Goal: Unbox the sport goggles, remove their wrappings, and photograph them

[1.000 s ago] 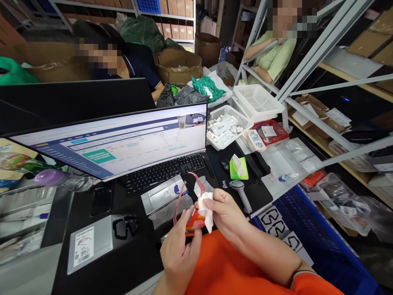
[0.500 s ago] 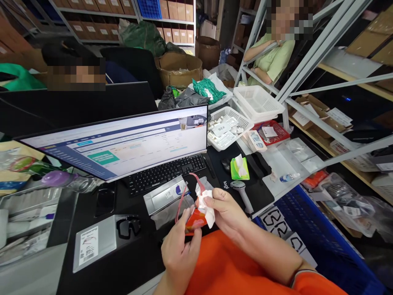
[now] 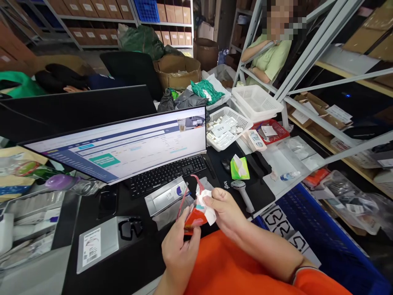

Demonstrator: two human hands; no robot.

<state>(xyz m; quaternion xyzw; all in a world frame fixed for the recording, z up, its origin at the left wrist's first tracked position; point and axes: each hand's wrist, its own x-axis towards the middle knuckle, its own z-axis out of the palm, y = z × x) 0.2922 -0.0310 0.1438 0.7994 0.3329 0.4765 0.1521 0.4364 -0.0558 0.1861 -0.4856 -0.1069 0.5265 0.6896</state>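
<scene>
Sunglasses [image 3: 195,218] with an orange-red mirrored lens and pinkish-red temples are held low before me, temples pointing up and away. My left hand [image 3: 180,249] is closed on one side of the frame, fingers partly hidden behind it. A crumpled white tissue [image 3: 210,213] is pinched in my right hand [image 3: 229,208] and pressed against the lens near its other end. Just beyond lie a silver box [image 3: 166,196] and a translucent pouch [image 3: 166,217]. To the left rests another silver box [image 3: 106,242] with a barcode label and a picture of black sunglasses.
A monitor [image 3: 147,143] and keyboard [image 3: 166,176] stand ahead. Right of them are a green tissue pack [image 3: 242,173], a barcode scanner [image 3: 245,196] and a white basket [image 3: 229,143] of small packets. A blue crate [image 3: 325,233] is low right. Another person [image 3: 270,57] is behind the rack.
The tissue has shifted slightly on the lens, and a teal patch now shows beside it. Behind the monitors, a person on the left has lowered their head. My view has moved slightly.
</scene>
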